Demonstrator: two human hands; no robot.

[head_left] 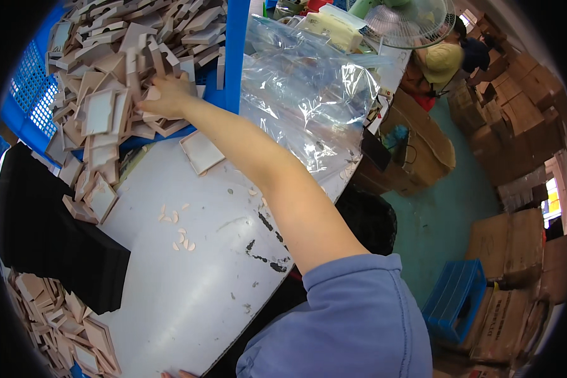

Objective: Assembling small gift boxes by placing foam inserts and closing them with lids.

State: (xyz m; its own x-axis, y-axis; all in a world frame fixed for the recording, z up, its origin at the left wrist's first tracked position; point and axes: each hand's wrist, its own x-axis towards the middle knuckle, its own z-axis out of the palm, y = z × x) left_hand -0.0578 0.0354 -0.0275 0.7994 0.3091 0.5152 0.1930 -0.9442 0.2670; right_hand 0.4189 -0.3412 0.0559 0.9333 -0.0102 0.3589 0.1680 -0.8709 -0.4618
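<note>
My right arm stretches across the table to a heap of small pale pink boxes (110, 69) piled in a blue plastic crate (234, 57). Deep in that heap, my right hand (173, 94) has its thumb and fingers closed around a pale pink box (151, 94), partly hidden and blurred. Many of the boxes are shallow trays with white insides, some with a notch in one edge. At the bottom edge of the view, only the fingertips of my left hand (177, 373) show, apart and resting by the white table (164, 315) with nothing visible in them.
One shallow box (201, 152) lies alone beside the crate. Small crescent scraps (183, 239) are scattered on the table. A black block-like object (57, 233) stands left, above another box heap (69, 327). Clear plastic bags (309, 94), a fan (409, 22), cartons (510, 246) and two people are farther right.
</note>
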